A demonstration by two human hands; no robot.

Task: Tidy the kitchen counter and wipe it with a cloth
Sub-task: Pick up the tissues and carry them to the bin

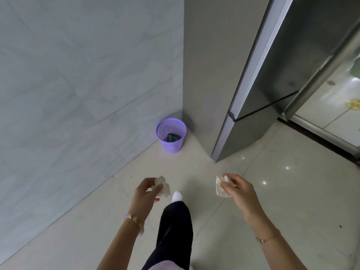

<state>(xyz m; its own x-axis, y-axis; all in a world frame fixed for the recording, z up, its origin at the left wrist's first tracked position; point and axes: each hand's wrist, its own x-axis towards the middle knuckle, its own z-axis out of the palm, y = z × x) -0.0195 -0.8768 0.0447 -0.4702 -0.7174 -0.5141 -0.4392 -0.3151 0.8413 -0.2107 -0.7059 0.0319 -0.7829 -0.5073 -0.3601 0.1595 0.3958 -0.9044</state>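
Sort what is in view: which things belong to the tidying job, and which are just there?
Job: left hand, gripping a crumpled tissue; right hand, pinching a second tissue; purple bin on the floor ahead.
Just there: steel fridge; tiled wall; dark item inside the bin.

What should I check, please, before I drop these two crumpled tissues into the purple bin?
1. Left hand grips the left tissue: ok.
2. Right hand grips the right tissue: ok.
3. Purple bin upright, mouth uncovered: ok.
4. Room inside: ok, only a dark item at the bottom.
5. Floor up to the bin free of obstacles: ok.
6. Hands above the bin: not ok, it stands farther ahead.
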